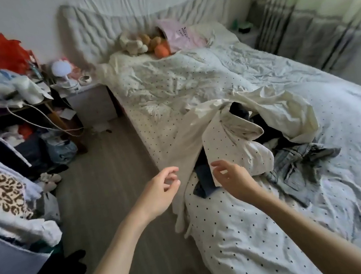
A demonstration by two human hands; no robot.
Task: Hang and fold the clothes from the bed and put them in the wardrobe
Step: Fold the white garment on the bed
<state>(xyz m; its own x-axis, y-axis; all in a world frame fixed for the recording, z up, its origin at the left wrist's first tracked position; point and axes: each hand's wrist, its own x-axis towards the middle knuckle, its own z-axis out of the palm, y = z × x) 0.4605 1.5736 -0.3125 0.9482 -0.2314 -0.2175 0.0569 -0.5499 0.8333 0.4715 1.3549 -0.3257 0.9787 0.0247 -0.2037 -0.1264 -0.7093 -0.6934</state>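
— What's in front of you?

— The bed (247, 76), with the duvet (282, 111) thrown back over a heap of clothes (292, 144) near the foot. I'd call the duvet bulky, soft and floppy; it needs lifting clear by an edge.

— And the clothes?

— Jeans (294, 162) lie to the right, probably heaviest and stiffest; take them at the waistband. A dark garment (204, 180) pokes out by the bed's edge, limp and light, so a bunched handful should do.

— Your hands?

— Left hand (159, 193) and right hand (234, 178) hover just above that dark garment, fingers loosely curled, holding nothing.
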